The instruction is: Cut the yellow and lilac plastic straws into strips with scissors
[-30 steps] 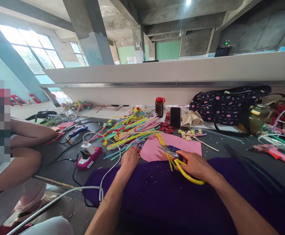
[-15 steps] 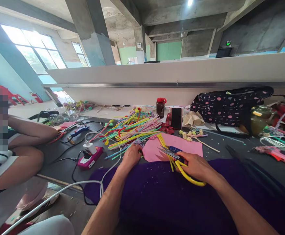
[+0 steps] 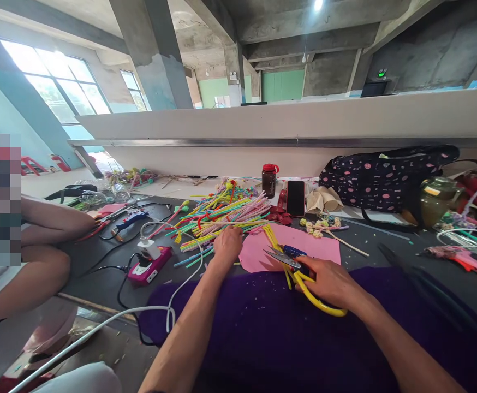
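Observation:
My right hand (image 3: 329, 281) is closed around small blue-handled snips (image 3: 284, 255) and a bundle of yellow pipe cleaners (image 3: 302, 279), which curve back under my palm. It rests at the near edge of a pink sheet (image 3: 304, 246). My left hand (image 3: 227, 245) reaches forward with curled fingers into the near edge of a big pile of coloured pipe cleaners (image 3: 222, 215). Whether it grips any of them is hidden. A purple cloth (image 3: 263, 333) covers my lap below both arms.
A pink glue gun (image 3: 146, 265) with white cable lies left. Behind stand a red-capped jar (image 3: 268, 179), a phone (image 3: 294, 197) and a dotted black bag (image 3: 386, 177). Another pink glue gun (image 3: 463, 256) lies at right. A seated person's arms (image 3: 46, 229) rest at left.
My left hand has moved forward from the pink sheet's near left edge into the pile of pipe cleaners. My right hand with the snips has stayed almost still.

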A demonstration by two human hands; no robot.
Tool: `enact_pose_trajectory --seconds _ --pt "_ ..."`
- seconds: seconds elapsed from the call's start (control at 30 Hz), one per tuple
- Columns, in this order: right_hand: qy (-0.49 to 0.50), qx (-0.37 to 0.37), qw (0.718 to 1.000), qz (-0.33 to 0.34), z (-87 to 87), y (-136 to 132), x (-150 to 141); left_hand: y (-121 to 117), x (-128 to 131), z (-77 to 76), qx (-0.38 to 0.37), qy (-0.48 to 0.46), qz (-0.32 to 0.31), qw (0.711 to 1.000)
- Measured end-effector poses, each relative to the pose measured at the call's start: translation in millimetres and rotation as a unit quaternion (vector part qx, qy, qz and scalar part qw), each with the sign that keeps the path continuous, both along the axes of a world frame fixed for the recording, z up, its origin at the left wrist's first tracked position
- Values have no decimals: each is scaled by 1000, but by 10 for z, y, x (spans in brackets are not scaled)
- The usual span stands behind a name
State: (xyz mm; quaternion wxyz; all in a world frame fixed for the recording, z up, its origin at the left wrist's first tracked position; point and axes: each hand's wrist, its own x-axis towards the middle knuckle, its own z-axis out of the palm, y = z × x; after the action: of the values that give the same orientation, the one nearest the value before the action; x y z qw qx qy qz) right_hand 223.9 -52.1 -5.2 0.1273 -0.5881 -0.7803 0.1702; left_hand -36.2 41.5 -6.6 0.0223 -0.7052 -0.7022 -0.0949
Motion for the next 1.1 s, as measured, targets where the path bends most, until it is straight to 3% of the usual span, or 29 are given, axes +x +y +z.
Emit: enact_pose_trajectory --seconds 0.33,0.57,0.67,0.83,0.97,1.1 --pt "-18 0 1000 2 27 -17 -24 311 -32 -86 13 9 49 999" --pt "-39 15 999 -10 -24 -3 -55 348 -74 -39 31 7 79 996" --pt "-39 38 998 -27 -15 1 -66 275 41 1 41 -20 37 998" --pt "37 38 996 -66 80 48 28 166 371 10 -80 -39 -136 987" --pt "77 48 990 -103 108 100 113 181 637 -74 -100 -24 -142 985" --pt "87 54 990 -96 87 117 131 287 812 -151 -105 1 -121 987"
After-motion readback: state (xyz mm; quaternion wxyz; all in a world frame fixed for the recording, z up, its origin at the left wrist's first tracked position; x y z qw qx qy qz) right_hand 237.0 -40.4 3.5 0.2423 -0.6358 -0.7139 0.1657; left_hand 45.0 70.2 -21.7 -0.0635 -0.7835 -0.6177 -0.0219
